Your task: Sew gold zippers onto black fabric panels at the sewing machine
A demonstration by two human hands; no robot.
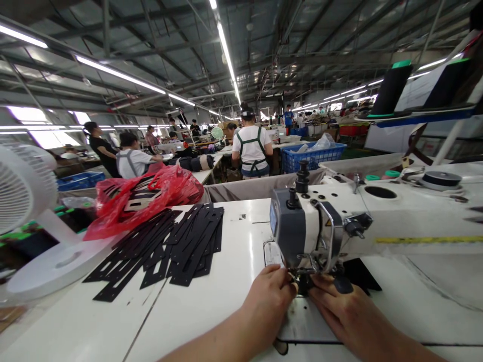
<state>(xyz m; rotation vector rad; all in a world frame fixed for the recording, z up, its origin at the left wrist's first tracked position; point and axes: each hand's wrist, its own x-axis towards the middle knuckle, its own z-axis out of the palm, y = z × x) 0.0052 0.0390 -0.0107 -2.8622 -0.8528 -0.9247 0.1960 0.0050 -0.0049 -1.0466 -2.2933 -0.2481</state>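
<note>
My left hand is closed at the left of the needle area of a white and grey sewing machine, its fingertips pinched at the edge of a small black piece. On the other side, my right hand has its fingers pressed together against the same piece, partly under the machine head. Most of that piece is hidden by the fingers and presser foot. Just behind my right hand lies another flat black piece on the table.
Flat black cut strips lie heaped on the white table at left. Beyond them sit a red plastic bag and a white fan. Black thread cones stand at upper right. Several people work beyond, near a blue basket.
</note>
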